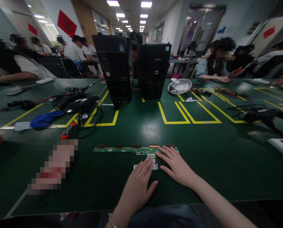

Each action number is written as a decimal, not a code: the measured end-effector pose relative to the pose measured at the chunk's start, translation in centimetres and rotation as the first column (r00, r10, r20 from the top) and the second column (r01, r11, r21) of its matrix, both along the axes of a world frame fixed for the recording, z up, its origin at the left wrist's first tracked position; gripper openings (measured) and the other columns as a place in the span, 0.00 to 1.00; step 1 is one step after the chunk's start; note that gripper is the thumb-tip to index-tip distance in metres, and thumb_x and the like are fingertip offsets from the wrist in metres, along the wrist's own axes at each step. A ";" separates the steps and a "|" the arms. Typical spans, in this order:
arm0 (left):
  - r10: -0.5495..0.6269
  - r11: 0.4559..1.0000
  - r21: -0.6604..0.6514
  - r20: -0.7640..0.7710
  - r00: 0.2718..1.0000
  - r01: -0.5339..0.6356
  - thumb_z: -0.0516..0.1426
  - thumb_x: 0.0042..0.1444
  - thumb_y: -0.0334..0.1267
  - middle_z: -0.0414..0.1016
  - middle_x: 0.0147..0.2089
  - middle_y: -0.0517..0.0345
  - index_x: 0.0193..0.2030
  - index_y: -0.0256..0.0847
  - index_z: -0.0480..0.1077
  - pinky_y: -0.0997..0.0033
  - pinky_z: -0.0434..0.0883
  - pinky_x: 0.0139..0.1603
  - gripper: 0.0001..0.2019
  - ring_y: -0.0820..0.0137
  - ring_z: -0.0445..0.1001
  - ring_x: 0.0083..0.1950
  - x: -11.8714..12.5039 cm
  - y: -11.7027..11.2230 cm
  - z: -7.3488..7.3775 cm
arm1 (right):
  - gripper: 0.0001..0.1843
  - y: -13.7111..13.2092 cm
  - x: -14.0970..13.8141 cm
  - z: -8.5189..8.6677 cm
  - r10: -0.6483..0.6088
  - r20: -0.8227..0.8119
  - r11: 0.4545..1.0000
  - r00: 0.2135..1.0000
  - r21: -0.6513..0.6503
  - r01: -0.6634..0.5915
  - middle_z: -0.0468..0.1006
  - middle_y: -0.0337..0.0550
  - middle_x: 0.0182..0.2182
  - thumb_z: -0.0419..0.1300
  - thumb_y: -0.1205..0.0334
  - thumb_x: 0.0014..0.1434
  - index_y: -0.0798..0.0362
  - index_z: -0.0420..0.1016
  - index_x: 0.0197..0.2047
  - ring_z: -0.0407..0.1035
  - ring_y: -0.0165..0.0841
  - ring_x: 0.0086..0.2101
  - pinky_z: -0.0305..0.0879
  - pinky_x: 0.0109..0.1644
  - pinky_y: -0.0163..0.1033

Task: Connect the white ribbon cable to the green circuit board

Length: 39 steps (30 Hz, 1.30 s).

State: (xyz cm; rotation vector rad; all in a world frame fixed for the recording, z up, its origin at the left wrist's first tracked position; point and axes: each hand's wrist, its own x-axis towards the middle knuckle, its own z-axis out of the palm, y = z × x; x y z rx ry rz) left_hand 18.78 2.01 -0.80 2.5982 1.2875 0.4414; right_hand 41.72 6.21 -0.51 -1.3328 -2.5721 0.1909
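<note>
A long, narrow green circuit board [117, 149] lies flat on the table in front of me, with copper-coloured tabs along its far edge. My right hand [177, 164] is spread over its right end, fingertips touching it and hiding part of it. Just below the board's middle sits a small silvery-white flat piece [155, 166], which meets a connector [151, 156] at the board's near edge. My left hand [140, 180] rests on that piece with its fingers stretched out and covers much of it. Neither hand is closed around anything.
Two black computer towers [119, 69] stand ahead on the green table. Left are a red-and-black screwdriver [68, 130], a blue glove [45, 119] and tangled black cables [70, 93]. Right are a white basket [179, 86] and a white device [282, 147]. Several people sit around.
</note>
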 end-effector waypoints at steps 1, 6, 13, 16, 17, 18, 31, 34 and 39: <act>0.001 1.000 0.000 0.000 1.000 -0.001 0.52 0.65 0.44 0.59 0.69 0.46 0.68 0.36 0.54 0.51 0.62 0.65 0.28 0.57 0.57 0.69 0.0 0.0 0.0 | 0.27 0.0 0.0 0.0 0.001 0.002 1.000 1.000 -0.005 -0.001 0.55 0.44 0.67 0.50 0.50 0.66 0.45 0.59 0.67 0.47 0.42 0.66 0.48 0.68 0.59; -0.003 1.000 0.000 -0.005 1.000 0.003 0.52 0.65 0.44 0.58 0.69 0.46 0.68 0.35 0.54 0.51 0.61 0.66 0.28 0.58 0.57 0.69 0.0 0.1 -0.1 | 0.28 0.1 0.1 0.0 0.007 0.006 1.000 1.000 -0.017 -0.007 0.54 0.44 0.68 0.51 0.50 0.66 0.46 0.59 0.67 0.46 0.42 0.66 0.46 0.68 0.59; -0.020 1.000 0.005 -0.011 1.000 0.020 0.52 0.65 0.44 0.59 0.69 0.47 0.68 0.35 0.54 0.53 0.60 0.67 0.28 0.59 0.56 0.70 0.1 0.3 0.0 | 0.29 0.1 0.1 -0.1 0.028 -0.020 0.999 0.999 -0.029 -0.029 0.54 0.44 0.68 0.51 0.49 0.66 0.45 0.58 0.68 0.44 0.42 0.67 0.45 0.68 0.58; -0.011 1.000 0.020 -0.010 1.000 0.011 0.52 0.65 0.43 0.60 0.69 0.47 0.68 0.35 0.55 0.53 0.61 0.66 0.27 0.59 0.57 0.69 0.2 0.2 -0.2 | 0.29 0.1 0.2 0.0 0.027 -0.030 0.999 0.999 -0.036 -0.028 0.54 0.44 0.68 0.51 0.48 0.66 0.45 0.58 0.67 0.44 0.41 0.67 0.44 0.68 0.58; -0.003 1.000 0.029 -0.007 1.000 0.004 0.52 0.65 0.43 0.60 0.69 0.47 0.68 0.35 0.55 0.52 0.62 0.66 0.27 0.59 0.57 0.69 0.2 0.2 -0.3 | 0.29 0.2 0.2 0.0 0.026 -0.031 0.999 0.999 -0.040 -0.027 0.54 0.44 0.68 0.51 0.48 0.66 0.45 0.58 0.67 0.44 0.41 0.67 0.44 0.68 0.58; 0.005 0.999 0.037 -0.003 1.000 -0.005 0.52 0.65 0.43 0.60 0.69 0.46 0.67 0.35 0.55 0.52 0.62 0.66 0.27 0.59 0.57 0.69 0.2 0.1 -0.4 | 0.29 0.2 0.2 0.0 0.026 -0.031 0.999 0.999 -0.044 -0.027 0.54 0.44 0.68 0.51 0.48 0.66 0.45 0.58 0.67 0.44 0.41 0.67 0.44 0.68 0.58; 0.021 0.999 0.050 -0.025 0.999 -0.020 0.51 0.66 0.41 0.60 0.68 0.45 0.67 0.33 0.55 0.51 0.62 0.65 0.26 0.58 0.58 0.69 0.4 0.2 -0.4 | 0.30 0.3 0.3 0.1 0.037 -0.032 0.998 0.999 -0.051 -0.039 0.54 0.44 0.68 0.52 0.48 0.65 0.45 0.57 0.68 0.44 0.42 0.67 0.44 0.69 0.59; 0.025 0.998 0.051 -0.024 0.999 -0.024 0.52 0.65 0.40 0.61 0.68 0.46 0.67 0.34 0.56 0.51 0.63 0.65 0.26 0.58 0.58 0.69 0.4 0.2 -0.4 | 0.30 0.3 0.3 0.2 0.043 -0.028 0.997 0.999 -0.065 -0.045 0.53 0.44 0.68 0.52 0.48 0.65 0.46 0.57 0.68 0.43 0.42 0.67 0.44 0.68 0.59; 0.031 0.998 0.052 -0.017 0.999 -0.030 0.53 0.64 0.40 0.61 0.68 0.46 0.67 0.35 0.56 0.52 0.64 0.65 0.26 0.57 0.59 0.68 0.4 0.3 -0.4 | 0.30 0.3 0.5 0.2 0.060 -0.030 0.995 0.998 -0.077 -0.062 0.53 0.44 0.68 0.52 0.48 0.65 0.46 0.57 0.68 0.42 0.42 0.67 0.43 0.69 0.59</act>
